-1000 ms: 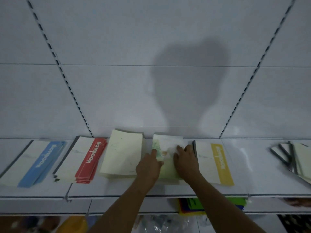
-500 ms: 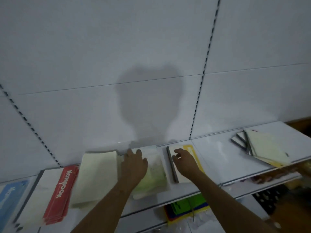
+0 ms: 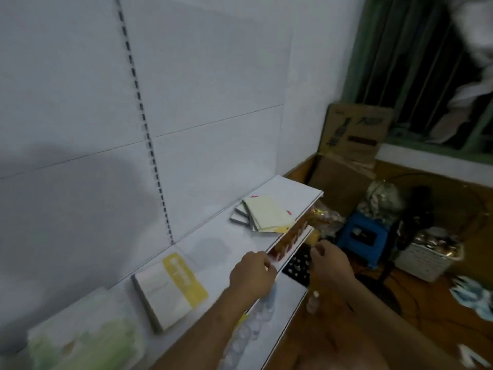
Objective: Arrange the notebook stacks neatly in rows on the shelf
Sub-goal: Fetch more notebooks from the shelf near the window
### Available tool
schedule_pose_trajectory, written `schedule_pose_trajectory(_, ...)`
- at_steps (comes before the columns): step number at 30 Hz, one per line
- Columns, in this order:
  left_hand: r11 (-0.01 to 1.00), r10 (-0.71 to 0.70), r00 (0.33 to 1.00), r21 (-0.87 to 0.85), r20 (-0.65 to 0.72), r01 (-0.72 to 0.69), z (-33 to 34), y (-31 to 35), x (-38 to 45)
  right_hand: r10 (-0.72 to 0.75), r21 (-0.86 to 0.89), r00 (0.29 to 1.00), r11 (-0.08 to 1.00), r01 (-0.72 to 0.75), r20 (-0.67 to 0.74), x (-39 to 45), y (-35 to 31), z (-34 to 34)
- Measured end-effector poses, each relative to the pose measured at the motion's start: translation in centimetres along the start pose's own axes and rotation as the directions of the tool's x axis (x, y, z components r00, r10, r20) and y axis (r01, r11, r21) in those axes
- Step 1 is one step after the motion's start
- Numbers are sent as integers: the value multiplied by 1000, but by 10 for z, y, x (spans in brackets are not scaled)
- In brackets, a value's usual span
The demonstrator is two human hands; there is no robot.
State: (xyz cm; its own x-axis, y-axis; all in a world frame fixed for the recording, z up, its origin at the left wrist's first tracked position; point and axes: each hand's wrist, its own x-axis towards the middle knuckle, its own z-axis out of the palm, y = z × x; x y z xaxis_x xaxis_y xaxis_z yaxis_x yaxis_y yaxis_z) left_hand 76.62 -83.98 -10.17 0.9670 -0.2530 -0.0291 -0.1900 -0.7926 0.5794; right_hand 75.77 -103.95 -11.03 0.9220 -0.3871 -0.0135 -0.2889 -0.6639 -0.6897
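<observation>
A: Where is the untidy notebook pile (image 3: 262, 215) being seen from the hands?

B: At about one o'clock from the left hand (image 3: 252, 273) and eleven o'clock from the right hand (image 3: 330, 263), well apart from both, near the far end of the shelf (image 3: 221, 237).

A: Is anything being held?

B: Nothing is being held. Both hands are being kept loosely curled over the shelf's front edge.

A: And the other stacks?

B: The yellow-banded notebook stack (image 3: 170, 288) is being left at nine o'clock from the left hand, near it but not touched. The green-covered stack (image 3: 88, 340) is lying at about eight o'clock, at the picture's lower left.
</observation>
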Motion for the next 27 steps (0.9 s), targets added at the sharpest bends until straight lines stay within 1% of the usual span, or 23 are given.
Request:
schedule_pose_trajectory(3, 997, 75, 997, 5, 30, -76, 32, 48, 26, 102, -20, 993, 994, -103, -64, 24, 48, -43)
schedule_pose_trajectory(5, 994, 108, 992, -7, 58, -108, 51, 80, 45, 141, -17, 986, 990, -143, -93, 41, 77, -69)
schedule_pose_trajectory(9, 992, 127, 990, -8, 66, -126, 89, 133, 81, 160, -44, 982, 985, -165, -102, 74, 123, -107)
schedule_pose_trajectory(13, 994, 105, 993, -26, 60, -104, 116, 160, 108, 176, -76, 982, 981, -181, -67, 108, 155, -124)
schedule_pose_trajectory(16, 998, 54, 998, -30, 43, -53, 124, 160, 128, 174, -77, 983, 981, -178, -48, 137, 164, -121)
schedule_pose_trajectory(20, 999, -41, 998, -5, 50, 42, 120, 142, 166, 138, -46, 990, 989, -138, -3, 181, 154, -97)
schedule_pose_trajectory(24, 987, -163, 987, -11, -1, 163, 113, 110, 212, 63, -46, 992, 997, -58, 112, 228, 126, -62)
schedule_pose_trajectory(27, 955, -295, 954, -47, -47, 292, 106, 82, 245, -9, -1, 982, 1000, 10, 190, 258, 97, -29)
